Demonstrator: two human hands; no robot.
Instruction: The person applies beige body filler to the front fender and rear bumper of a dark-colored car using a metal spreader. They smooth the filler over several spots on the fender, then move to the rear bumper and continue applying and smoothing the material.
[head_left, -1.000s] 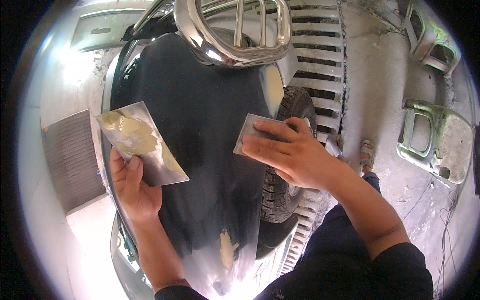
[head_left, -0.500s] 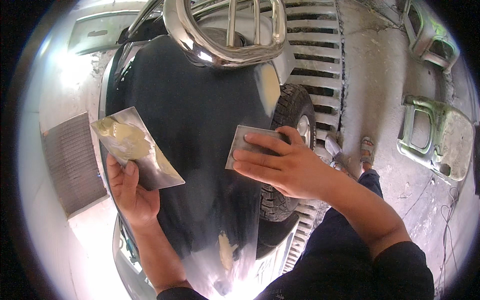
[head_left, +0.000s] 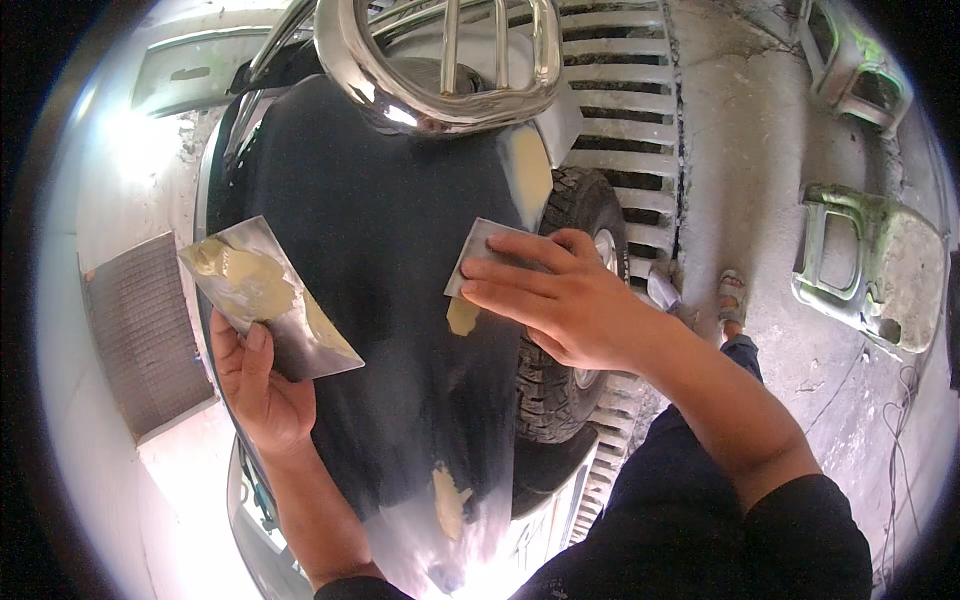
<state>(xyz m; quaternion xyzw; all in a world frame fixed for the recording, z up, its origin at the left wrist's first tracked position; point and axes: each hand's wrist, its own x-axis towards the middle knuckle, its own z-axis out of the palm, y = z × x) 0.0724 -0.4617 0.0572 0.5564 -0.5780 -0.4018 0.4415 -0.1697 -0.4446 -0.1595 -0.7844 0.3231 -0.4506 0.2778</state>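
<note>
My left hand (head_left: pixel 265 385) grips a rectangular metal sheet (head_left: pixel 300 345) by its lower edge, thumb on top. Yellowish body filler (head_left: pixel 240 275) is spread across that sheet. Over the dark car panel (head_left: pixel 380 210), my right hand (head_left: pixel 560 295) is closed on a smaller metal spreader (head_left: pixel 482 240), fingers laid along its face. A fresh patch of filler (head_left: pixel 462 316) shows on the panel just below the spreader. Two other filler patches mark the panel: a pale one (head_left: pixel 530 180) at its far right edge and one (head_left: pixel 450 500) nearer me.
A chrome bull bar (head_left: pixel 440 110) rises at the panel's far end. To the right are a tyre (head_left: pixel 555 400), a slatted floor grate (head_left: pixel 625 130) and my sandalled foot (head_left: pixel 733 290). A plastic stool (head_left: pixel 870 270) and loose cable (head_left: pixel 895 450) lie further right.
My right hand has moved the spreader slightly away from me, and a patch of filler now shows on the panel beneath it. The left hand stays nearly still.
</note>
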